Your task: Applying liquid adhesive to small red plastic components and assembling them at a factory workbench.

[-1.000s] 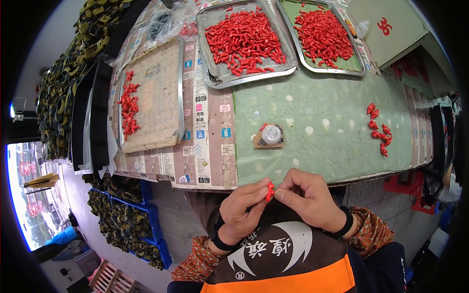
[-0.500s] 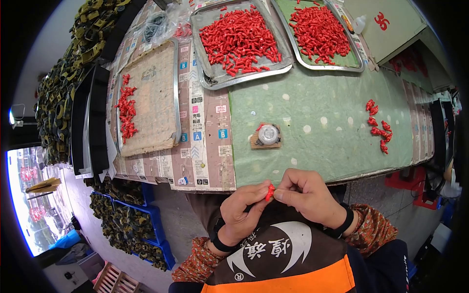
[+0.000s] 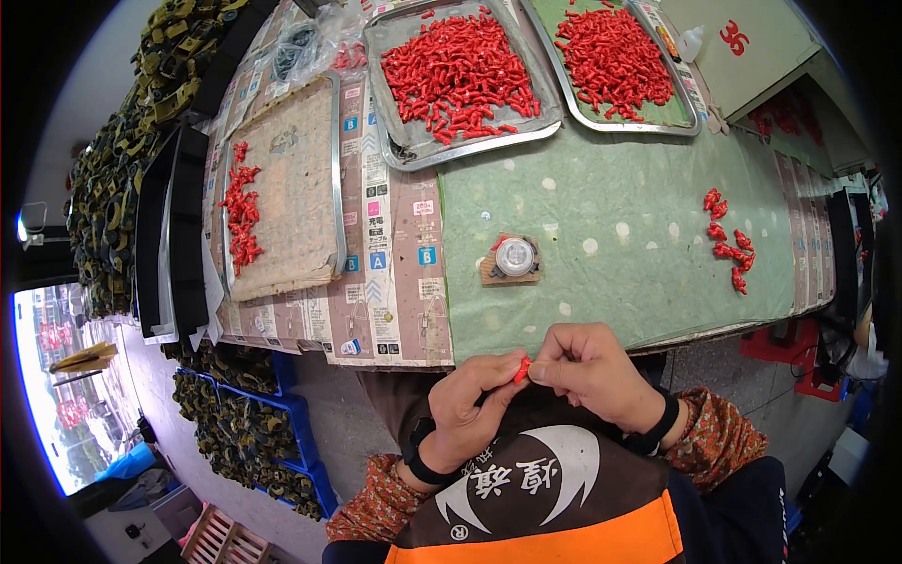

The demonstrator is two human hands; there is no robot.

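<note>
Just past the near table edge, above my apron, my left hand (image 3: 469,401) pinches a small red molded piece (image 3: 522,369) between thumb and fingers. My right hand (image 3: 594,377) meets it from the other side, thumb and forefinger pressed together against the piece's edge. Whatever those right fingertips grip is too small to make out. On the green cloth (image 3: 564,315) beyond my hands sits a round clear-topped container (image 3: 515,257) on a piece of brown cardboard (image 3: 498,279). Several similar red pieces (image 3: 722,251) lie in a loose row at the right.
Two metal trays heaped with red pieces (image 3: 460,75) (image 3: 615,66) stand at the back. A lined tray (image 3: 291,207) at the left has red pieces along its left side. Blue crates (image 3: 296,423) of dark green-brown parts stand on the floor, lower left.
The red piece has turned slightly between my fingertips. Both hands stay in nearly the same place, and the things on the table have not moved.
</note>
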